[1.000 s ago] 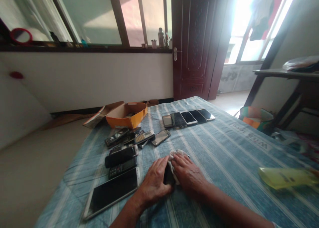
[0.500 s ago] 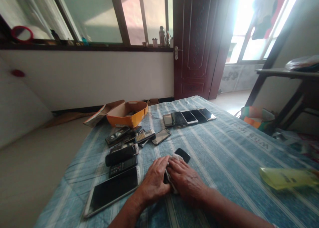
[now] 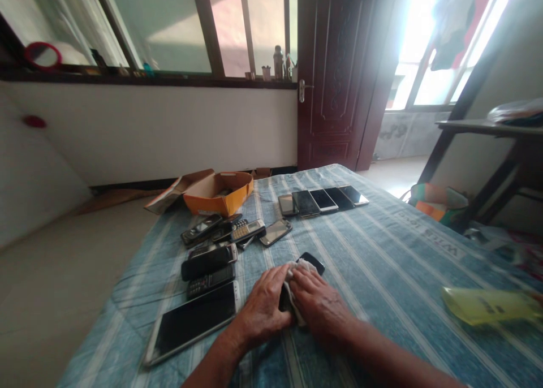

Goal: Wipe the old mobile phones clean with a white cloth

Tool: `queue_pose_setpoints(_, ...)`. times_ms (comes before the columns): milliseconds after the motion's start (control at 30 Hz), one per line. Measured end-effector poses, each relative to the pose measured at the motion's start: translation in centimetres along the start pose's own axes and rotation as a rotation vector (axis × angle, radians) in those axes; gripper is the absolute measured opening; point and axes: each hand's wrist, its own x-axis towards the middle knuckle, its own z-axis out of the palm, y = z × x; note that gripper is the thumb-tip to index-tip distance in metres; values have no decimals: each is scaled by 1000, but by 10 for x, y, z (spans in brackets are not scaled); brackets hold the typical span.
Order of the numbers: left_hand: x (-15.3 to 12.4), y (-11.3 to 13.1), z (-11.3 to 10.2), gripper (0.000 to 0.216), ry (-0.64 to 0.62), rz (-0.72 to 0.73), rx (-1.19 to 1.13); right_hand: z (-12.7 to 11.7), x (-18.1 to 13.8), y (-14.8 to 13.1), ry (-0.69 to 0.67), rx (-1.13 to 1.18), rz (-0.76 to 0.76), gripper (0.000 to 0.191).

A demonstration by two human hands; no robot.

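My left hand (image 3: pixel 263 297) is curled round the near side of a dark phone (image 3: pixel 285 301), most of which is hidden by my hands. Against that phone my right hand (image 3: pixel 320 306) presses a crumpled white cloth (image 3: pixel 292 269), its fingers bent over it. Just beyond my right fingertips lies a black phone (image 3: pixel 313 262), partly covered by the cloth. To the left of my hands is a white-framed tablet (image 3: pixel 193 323), with a black keypad phone (image 3: pixel 211 280) and another dark phone (image 3: pixel 207 262) behind it.
Several older phones (image 3: pixel 248 229) lie piled near an open orange box (image 3: pixel 220 198). A row of smartphones (image 3: pixel 324 200) rests farther back. On the right is a yellow plastic packet (image 3: pixel 487 306). Everything sits on a blue striped cloth cover (image 3: pixel 382 263).
My right hand with the cloth has shifted slightly right over the phone. A little less of the black phone beyond shows. My left hand has barely moved.
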Motion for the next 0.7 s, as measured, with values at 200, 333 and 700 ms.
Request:
queue_pose_setpoints(200,0,5,-3,80,-12,-10,0,-3,-2,4,-16,5,-6,44)
queue_pose_setpoints(333,0,8,-5,78,-8,-8,-13,-3,-3,13,38,-25,65,39)
queue_pose_setpoints(700,-1,2,-1,78,-5,-9,-4,-4,-4,-1,8,34,-8,38)
